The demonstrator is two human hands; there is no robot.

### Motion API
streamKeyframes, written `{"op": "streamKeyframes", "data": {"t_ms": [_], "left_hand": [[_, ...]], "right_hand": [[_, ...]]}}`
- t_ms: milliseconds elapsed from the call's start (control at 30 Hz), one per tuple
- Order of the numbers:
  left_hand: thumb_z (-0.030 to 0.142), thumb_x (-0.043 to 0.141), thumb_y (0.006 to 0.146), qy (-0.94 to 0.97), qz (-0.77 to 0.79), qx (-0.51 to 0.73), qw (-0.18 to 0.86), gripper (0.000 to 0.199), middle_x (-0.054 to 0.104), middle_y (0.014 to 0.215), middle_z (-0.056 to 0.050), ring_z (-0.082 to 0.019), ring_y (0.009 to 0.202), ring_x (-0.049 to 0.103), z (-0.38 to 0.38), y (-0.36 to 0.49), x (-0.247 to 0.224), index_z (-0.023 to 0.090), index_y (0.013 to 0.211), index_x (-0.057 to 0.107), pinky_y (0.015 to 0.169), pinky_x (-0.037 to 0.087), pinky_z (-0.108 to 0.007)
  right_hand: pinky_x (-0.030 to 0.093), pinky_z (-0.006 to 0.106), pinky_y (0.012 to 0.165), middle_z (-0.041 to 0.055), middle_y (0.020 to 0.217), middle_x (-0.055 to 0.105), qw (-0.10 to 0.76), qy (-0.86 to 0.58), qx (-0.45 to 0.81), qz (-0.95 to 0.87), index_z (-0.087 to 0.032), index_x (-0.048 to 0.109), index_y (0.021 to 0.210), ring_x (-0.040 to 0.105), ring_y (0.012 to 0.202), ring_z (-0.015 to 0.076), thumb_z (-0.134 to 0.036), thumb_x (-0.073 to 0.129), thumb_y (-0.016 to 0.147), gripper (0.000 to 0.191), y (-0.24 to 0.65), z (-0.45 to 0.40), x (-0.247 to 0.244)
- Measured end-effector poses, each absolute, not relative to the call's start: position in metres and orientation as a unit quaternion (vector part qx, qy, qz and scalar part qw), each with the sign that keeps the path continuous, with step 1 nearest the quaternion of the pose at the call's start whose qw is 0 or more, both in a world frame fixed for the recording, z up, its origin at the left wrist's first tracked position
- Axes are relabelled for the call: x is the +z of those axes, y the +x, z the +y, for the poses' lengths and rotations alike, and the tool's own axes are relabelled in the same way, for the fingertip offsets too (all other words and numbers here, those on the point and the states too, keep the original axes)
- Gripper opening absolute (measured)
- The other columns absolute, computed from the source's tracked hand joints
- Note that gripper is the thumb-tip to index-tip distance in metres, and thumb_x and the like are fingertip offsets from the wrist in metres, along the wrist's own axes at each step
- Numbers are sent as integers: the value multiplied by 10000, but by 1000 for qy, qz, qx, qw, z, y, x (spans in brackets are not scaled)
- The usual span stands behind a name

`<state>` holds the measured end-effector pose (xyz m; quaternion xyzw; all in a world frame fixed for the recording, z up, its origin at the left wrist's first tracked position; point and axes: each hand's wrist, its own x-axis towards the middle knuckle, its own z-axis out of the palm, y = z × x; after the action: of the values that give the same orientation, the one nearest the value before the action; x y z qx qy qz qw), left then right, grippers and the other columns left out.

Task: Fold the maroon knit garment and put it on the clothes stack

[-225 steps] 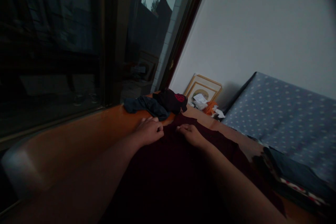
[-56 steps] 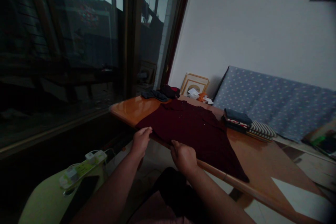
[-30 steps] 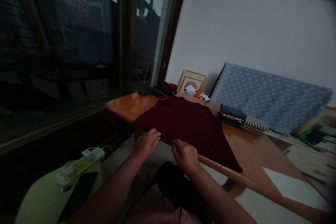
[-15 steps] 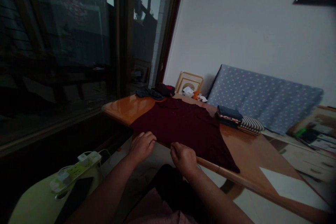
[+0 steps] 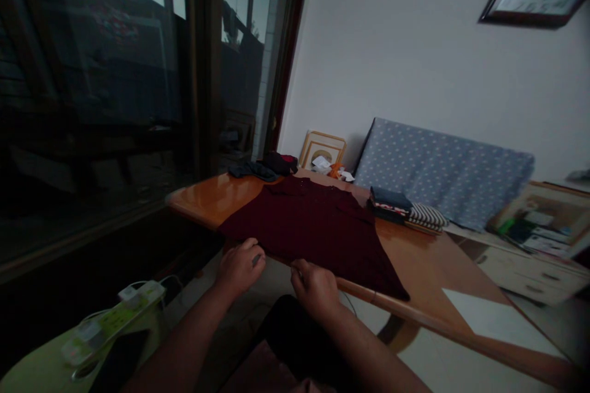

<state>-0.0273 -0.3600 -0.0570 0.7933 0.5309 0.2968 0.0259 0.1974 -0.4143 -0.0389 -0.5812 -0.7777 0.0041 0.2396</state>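
A dark maroon garment (image 5: 304, 215) lies spread flat on an orange wooden table (image 5: 203, 196), its near hem hanging along the table's front edge. My left hand (image 5: 239, 268) is curled at that hem, with its fingers pinching the cloth edge. My right hand (image 5: 314, 287) grips the same hem further right, close to the table edge. The garment's far end reaches a small heap of dark clothes (image 5: 260, 167).
Folded clothes (image 5: 388, 204) and a striped folded pile (image 5: 426, 217) sit on the table's right, beside a white sheet of light or paper (image 5: 493, 319). A power strip (image 5: 113, 322) and a phone (image 5: 120, 361) lie lower left. A dotted blue mattress (image 5: 442, 172) leans behind; glass doors stand left.
The whole scene has drifted left and down in view as my head moved. Both hands have stayed at the near hem, and the garment lies much as before.
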Motion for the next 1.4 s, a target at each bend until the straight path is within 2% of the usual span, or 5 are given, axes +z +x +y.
{"op": "streamKeyframes", "data": {"t_ms": [200,367,900,1133,1400], "left_hand": [[293,513,937,749,538,382,-53,180,637,899,-39,-202,866,592,-354,-24,-53,232,810,625,795,421,-319],[250,533,912,760,515,391,-69,137,676,945,-42,-237,928,574,-349,-15,-46,247,880,667,851,403,-371],[349,507,948,851,449,272,17,233,673,1082,-45,-242,1030,553,-337,39,-32,279,1045,707,874,383,-376],[422,568,921,851,464,245,10,211,629,1030,-56,-252,998,540,-330,50,-35,279,1006,699,840,374,-365],[440,540,936,855,473,213,6,236,631,973,-59,-236,956,576,-326,55,-19,250,911,679,782,389,-338]], "right_hand": [[454,237,818,18,1000,753,315,-596,-5,-739,-263,697,1093,700,930,164,-312,460,979,267,233,-415,-28],[476,264,859,29,1104,732,358,-668,-21,-652,-258,709,1108,683,982,182,-373,490,953,292,292,-406,-22],[442,261,786,67,989,724,272,-813,-17,-514,-209,755,1045,648,911,193,-295,538,883,285,414,-430,-22],[401,262,712,55,839,720,217,-822,9,-526,-199,760,906,634,810,187,-267,591,850,191,416,-450,-15],[401,260,730,46,911,726,204,-805,-10,-557,-229,758,905,648,851,187,-292,582,844,196,414,-440,-18]]}}
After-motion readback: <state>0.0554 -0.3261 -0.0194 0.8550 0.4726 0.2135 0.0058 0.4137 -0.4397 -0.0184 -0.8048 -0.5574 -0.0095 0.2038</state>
